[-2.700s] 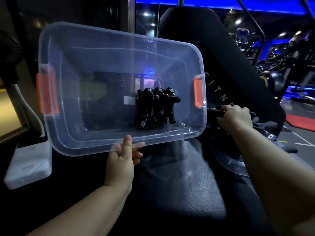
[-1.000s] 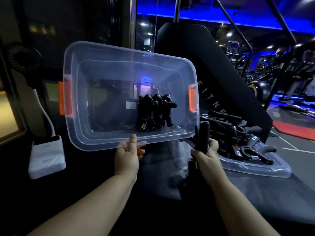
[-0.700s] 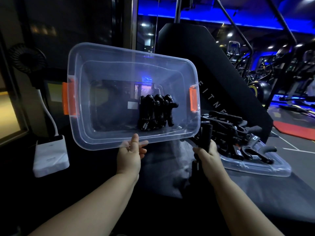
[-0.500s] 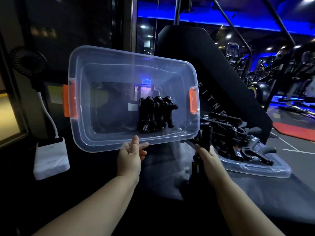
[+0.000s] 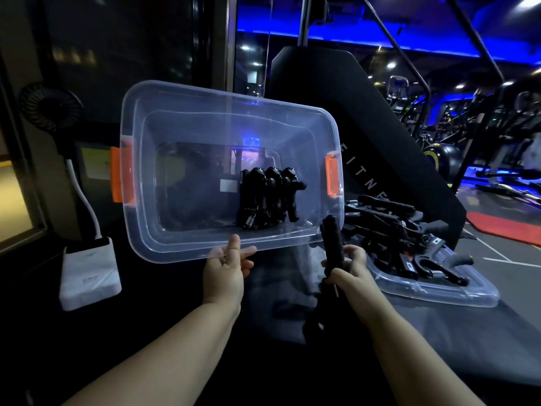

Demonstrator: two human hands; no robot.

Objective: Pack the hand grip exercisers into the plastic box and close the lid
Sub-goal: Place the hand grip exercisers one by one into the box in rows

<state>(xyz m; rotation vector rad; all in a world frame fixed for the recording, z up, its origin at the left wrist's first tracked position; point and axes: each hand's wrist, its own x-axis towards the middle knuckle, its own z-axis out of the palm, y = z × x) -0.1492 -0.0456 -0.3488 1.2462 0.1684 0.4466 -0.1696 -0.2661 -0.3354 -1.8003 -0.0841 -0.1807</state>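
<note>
A clear plastic box [image 5: 181, 244] with orange latches is tilted up so its opening faces me. My left hand [image 5: 227, 271] pinches its near rim, thumb on the inside. Several black hand grip exercisers [image 5: 268, 197] stand packed together in the box's lower right part. My right hand [image 5: 348, 269] grips one black exerciser [image 5: 332, 244] upright by its foam handle, just below the box's right corner. More black exercisers [image 5: 404, 244] lie piled on the clear lid [image 5: 456, 297], which rests flat at the right.
A white power bank [image 5: 89, 273] with a white cable lies at the left, under a small black fan [image 5: 49, 106]. A large black padded gym machine [image 5: 366, 118] rises behind the box. Dark cloth covers the surface below my hands.
My right hand took an exerciser from the pile on the lid and has raised it toward the box's lower right corner. The box, held tilted by my left hand, barely moved.
</note>
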